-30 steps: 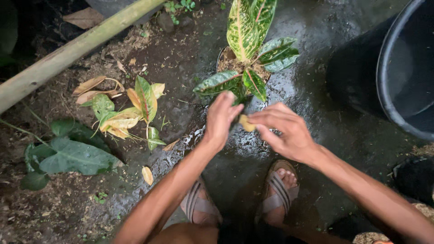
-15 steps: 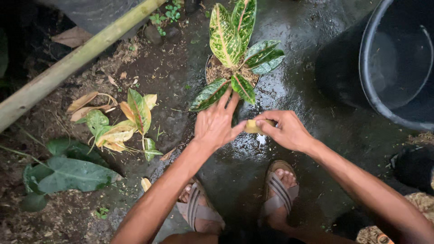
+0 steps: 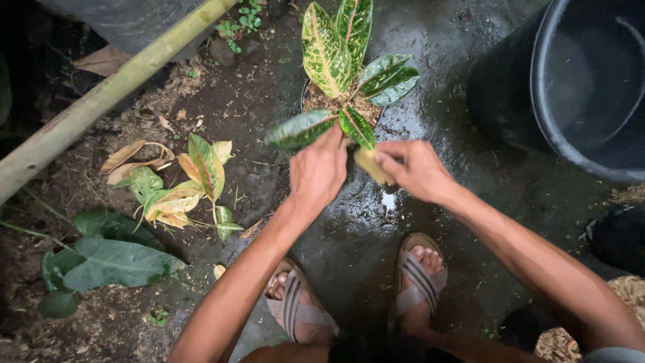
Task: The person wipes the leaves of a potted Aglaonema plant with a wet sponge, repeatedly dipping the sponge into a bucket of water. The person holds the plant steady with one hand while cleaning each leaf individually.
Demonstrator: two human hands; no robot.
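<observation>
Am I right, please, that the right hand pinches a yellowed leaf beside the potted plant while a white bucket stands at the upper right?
Not quite: the bucket at the upper right is black, not white, as the head view shows. The rest holds: the right hand pinches a yellowed leaf beside the potted plant, with the left hand next to it.

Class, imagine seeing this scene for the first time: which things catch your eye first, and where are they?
First, the potted plant with variegated green, yellow and pink leaves, top centre on the wet ground. Just below it, the left hand touches a leaf while the right hand pinches a yellowed leaf. A large dark bucket fills the upper right.
</observation>
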